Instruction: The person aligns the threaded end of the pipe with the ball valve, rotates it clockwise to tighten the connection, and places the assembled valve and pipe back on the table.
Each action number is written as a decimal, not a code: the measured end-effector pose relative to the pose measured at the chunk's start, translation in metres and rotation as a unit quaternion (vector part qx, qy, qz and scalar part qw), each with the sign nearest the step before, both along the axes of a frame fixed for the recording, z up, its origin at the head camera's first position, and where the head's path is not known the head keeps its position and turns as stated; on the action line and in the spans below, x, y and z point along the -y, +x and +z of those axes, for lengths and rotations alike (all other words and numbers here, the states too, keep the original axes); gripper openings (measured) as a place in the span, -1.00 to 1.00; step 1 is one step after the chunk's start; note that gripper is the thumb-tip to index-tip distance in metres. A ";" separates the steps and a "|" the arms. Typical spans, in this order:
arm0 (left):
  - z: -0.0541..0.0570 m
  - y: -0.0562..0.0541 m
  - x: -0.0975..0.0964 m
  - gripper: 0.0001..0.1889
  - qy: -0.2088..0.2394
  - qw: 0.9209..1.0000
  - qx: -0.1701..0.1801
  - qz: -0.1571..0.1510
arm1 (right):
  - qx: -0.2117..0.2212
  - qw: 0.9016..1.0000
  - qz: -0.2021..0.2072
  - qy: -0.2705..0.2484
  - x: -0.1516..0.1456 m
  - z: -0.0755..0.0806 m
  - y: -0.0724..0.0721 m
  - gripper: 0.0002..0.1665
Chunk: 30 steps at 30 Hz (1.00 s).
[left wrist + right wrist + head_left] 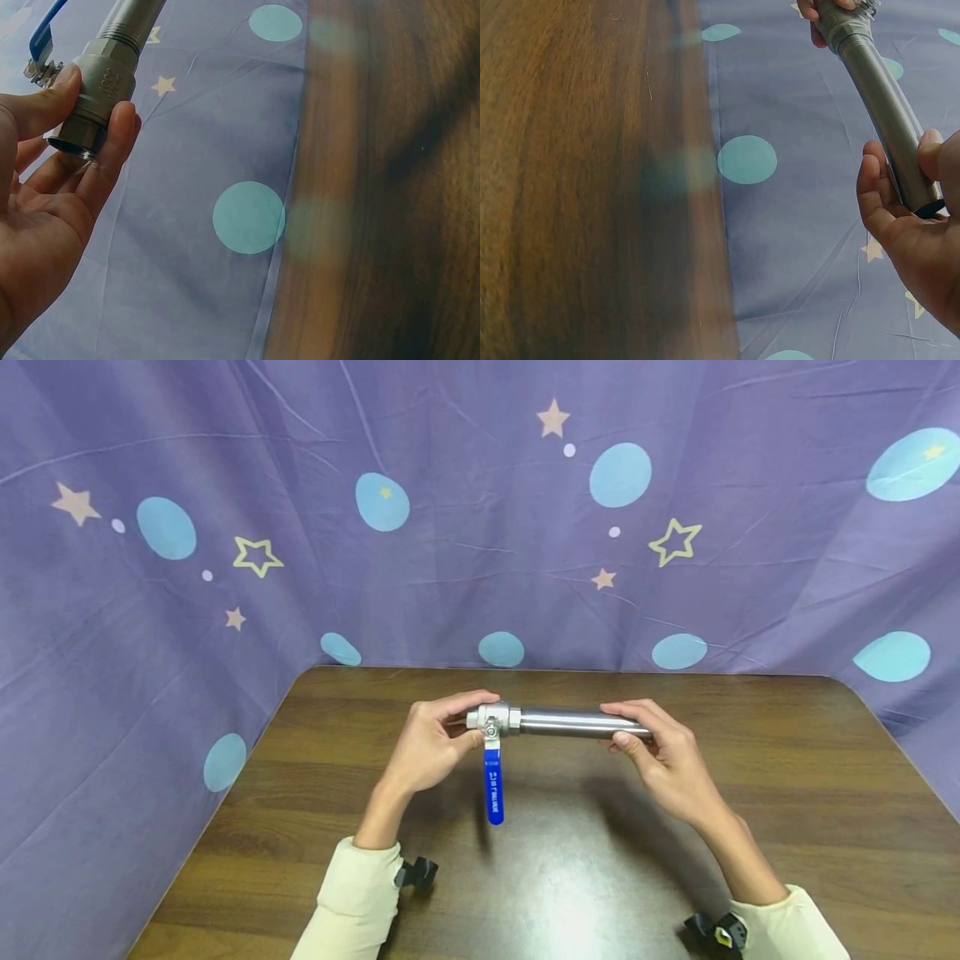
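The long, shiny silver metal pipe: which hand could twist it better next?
Probably the right hand: it grips the pipe near its free end, while the left hand holds the silver metal valve with the long, flat blue handle.

Above the brown wooden surface [247, 860], your left hand [431, 739] has the silver metal valve [505, 714], left of the silver cylindrical metal pipe [562, 722] in your right hand [671, 768]; purple fabric [480, 585] hangs behind the far edge.
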<state>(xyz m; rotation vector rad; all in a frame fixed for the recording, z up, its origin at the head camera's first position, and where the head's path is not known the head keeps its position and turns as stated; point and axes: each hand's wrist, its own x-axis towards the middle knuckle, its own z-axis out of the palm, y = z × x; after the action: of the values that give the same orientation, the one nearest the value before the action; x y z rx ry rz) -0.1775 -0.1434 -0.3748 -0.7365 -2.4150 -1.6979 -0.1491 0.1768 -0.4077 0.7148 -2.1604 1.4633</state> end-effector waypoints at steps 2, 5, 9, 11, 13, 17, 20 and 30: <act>0.001 0.000 0.000 -0.43 -0.001 1.000 -0.001 0.001 | 0.000 1.000 0.002 0.000 0.000 0.000 0.000 -0.52; 0.000 0.000 0.000 -0.44 -0.002 1.000 -0.001 0.003 | -0.002 1.000 0.018 -0.003 -0.001 0.001 0.001 -0.44; 0.000 0.000 0.000 -0.44 -0.003 1.000 -0.001 0.004 | -0.014 1.000 0.023 0.010 -0.001 0.001 0.002 -0.34; 0.000 0.000 0.000 -0.45 -0.002 1.000 -0.001 0.004 | -0.020 1.000 0.016 0.019 -0.002 0.001 0.003 -0.35; -0.001 0.000 0.000 -0.45 -0.002 1.000 0.000 0.004 | -0.024 0.999 0.009 0.023 -0.002 0.001 0.003 -0.38; -0.001 0.000 0.000 -0.46 0.000 1.000 0.000 0.003 | -0.035 0.999 0.009 0.011 0.000 0.000 0.003 -0.41; -0.001 0.000 0.001 -0.45 -0.001 1.000 -0.001 0.004 | -0.040 0.999 0.018 -0.006 0.001 -0.001 0.003 -0.43; 0.001 0.002 0.000 -0.46 0.000 1.000 0.001 0.003 | -0.049 0.998 0.014 -0.023 0.002 -0.001 0.001 -0.45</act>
<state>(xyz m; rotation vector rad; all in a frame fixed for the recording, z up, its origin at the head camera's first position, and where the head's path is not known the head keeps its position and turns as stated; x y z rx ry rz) -0.1759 -0.1434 -0.3736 -0.7267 -2.4155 -1.6977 -0.1479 0.1746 -0.4090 0.7870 -2.0455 1.4569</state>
